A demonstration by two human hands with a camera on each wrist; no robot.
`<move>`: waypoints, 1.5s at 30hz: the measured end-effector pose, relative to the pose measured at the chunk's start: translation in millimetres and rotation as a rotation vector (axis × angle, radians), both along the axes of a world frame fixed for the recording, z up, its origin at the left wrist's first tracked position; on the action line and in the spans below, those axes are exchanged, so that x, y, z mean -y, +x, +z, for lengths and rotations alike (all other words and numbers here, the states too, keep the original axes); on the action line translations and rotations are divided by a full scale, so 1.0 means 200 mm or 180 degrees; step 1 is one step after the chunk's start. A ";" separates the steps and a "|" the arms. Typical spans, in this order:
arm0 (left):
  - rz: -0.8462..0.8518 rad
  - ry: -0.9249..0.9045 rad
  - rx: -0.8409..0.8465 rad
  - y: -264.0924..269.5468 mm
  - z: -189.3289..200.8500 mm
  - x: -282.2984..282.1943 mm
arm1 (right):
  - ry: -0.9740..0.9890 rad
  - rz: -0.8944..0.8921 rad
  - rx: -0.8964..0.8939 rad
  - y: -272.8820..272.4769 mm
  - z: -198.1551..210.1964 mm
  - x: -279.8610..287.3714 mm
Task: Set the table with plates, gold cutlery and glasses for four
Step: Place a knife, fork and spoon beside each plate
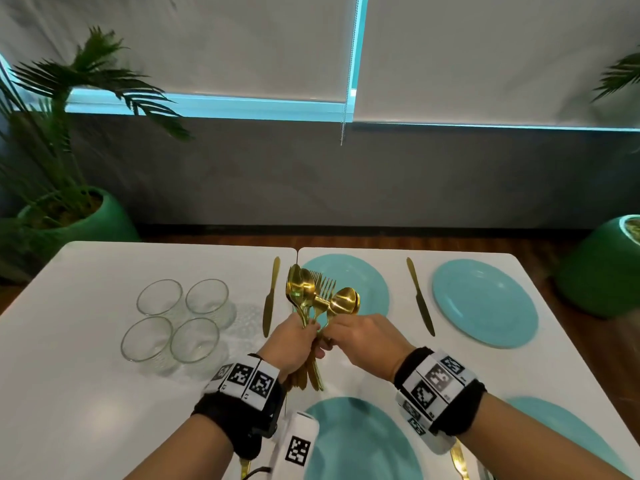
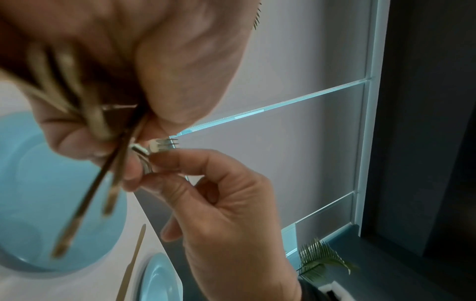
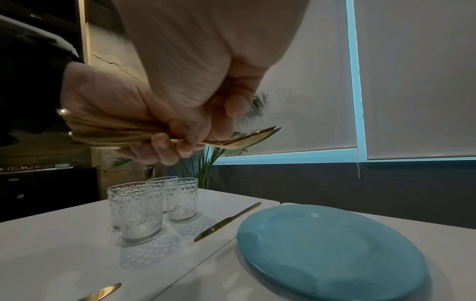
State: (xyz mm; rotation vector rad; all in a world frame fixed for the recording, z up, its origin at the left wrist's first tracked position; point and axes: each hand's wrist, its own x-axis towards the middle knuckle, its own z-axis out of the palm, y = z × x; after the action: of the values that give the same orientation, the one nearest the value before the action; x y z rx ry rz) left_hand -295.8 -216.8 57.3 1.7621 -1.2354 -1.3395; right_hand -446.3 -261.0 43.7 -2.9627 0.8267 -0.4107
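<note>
Presently: my left hand (image 1: 298,341) grips the bundle of spoons and forks (image 1: 320,296) above the bench (image 1: 86,393) | right-hand fingers (image 1: 334,332) pinch one spoon handle | advice: draw it out straight, left hand firm, so neighbours do not slip | glasses (image 1: 176,320) grouped left.

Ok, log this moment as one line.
left hand grips gold cutlery bundle | right hand pinches one piece from it | glasses grouped, unplaced
</note>
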 end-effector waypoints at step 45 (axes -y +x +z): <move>0.0468 0.0461 0.0207 -0.23 -0.12 0.35 | 0.2132 -0.0451 -0.1420 -0.21 0.01 0.36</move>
State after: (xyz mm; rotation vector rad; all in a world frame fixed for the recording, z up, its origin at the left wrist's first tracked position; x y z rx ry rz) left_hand -341.8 -286.2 32.7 1.9706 -1.0425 -1.3239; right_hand -487.9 -332.4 44.9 -2.3818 0.9673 0.4629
